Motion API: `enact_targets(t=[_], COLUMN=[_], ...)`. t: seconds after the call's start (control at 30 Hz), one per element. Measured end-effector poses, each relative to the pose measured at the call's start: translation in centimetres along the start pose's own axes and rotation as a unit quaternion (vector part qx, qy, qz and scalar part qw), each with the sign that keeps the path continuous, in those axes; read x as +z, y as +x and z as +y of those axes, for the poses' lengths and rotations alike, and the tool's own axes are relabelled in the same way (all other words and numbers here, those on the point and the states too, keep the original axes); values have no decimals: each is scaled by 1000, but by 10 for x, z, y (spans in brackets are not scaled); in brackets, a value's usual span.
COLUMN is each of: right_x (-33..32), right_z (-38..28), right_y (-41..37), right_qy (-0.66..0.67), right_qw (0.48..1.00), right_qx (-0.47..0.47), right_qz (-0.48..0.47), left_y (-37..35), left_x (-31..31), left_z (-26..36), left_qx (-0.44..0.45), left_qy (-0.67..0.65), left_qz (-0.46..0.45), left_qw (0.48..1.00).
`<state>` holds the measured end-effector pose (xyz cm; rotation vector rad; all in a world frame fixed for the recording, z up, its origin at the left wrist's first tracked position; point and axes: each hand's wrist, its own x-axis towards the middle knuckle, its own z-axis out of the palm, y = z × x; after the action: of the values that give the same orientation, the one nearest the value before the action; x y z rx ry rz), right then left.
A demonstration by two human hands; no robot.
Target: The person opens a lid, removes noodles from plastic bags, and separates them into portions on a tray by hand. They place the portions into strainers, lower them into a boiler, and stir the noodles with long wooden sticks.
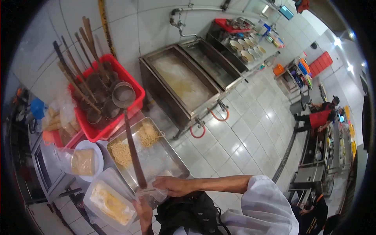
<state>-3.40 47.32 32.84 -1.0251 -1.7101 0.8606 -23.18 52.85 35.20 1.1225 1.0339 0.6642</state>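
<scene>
Head view: right hand (172, 186) and left hand (143, 211) both pinch one clear plastic bag (154, 192) at the near end of the metal tray (156, 160). Finger gap mostly hidden, can't tell how wide.

Noodles: 2 main clumps (120, 152) in the tray, toward its far end.

In the way: 1 long wooden handle (133, 150) crosses over the tray, its end close by the bag; contact with a hand unclear. It runs from 1 mesh strainer (123, 94) at the rim of the red basket (138, 103). At least 4 strainer cups in there, overlapping, exact count unclear.

Left of tray: 1 white tub (92, 203) with yellow-white contents, 1 round white plate (100, 152) under a bagged block (82, 162).

Beyond: 2 vats side by side (180, 78), 2 red hoses (197, 135). 2 other people (319, 117), well apart.
</scene>
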Motion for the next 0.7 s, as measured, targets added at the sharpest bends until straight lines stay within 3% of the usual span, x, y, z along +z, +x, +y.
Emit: enact_targets(t=[0.07,0.2,0.23,0.3,0.4,0.47,0.53,0.57,0.63,0.67,0.7], right_x=[-19,-37,-40,-44,-56,-58,-61,-63,-71,-69,-77], right_z=[-15,-17,-16,-17,-27,-24,-21,-15,-24,-14,-27], right_y=[13,28,29,32,32,28,24,19,16,7,13], right_qy=[-14,-92,-96,-212,-294,-289,-293,-301,-297,-263,-181], right_qw=[998,978,977,942,902,908,901,904,904,931,940], right_qx=[5,-37,-42,-57,-65,-77,-81,-99,-34,-39,103], right_qz=[-61,-181,-184,-253,-309,-294,-309,-287,-305,-250,-271], left_y=[5,5,12,21,26,28,32,33,38,38,36], left_x=[1,4,-2,-8,-8,-9,-13,-13,-20,-26,-26], left_z=[-5,-9,-7,2,18,26,31,30,9,0,3], left_qx=[101,75,164,329,346,344,362,368,421,389,404], left_qy=[102,110,192,352,384,420,427,401,451,456,477], left_qz=[-65,-49,-83,-144,-166,-171,-260,-257,-266,-282,-257], left_qw=[987,990,964,865,840,822,787,798,741,750,737])
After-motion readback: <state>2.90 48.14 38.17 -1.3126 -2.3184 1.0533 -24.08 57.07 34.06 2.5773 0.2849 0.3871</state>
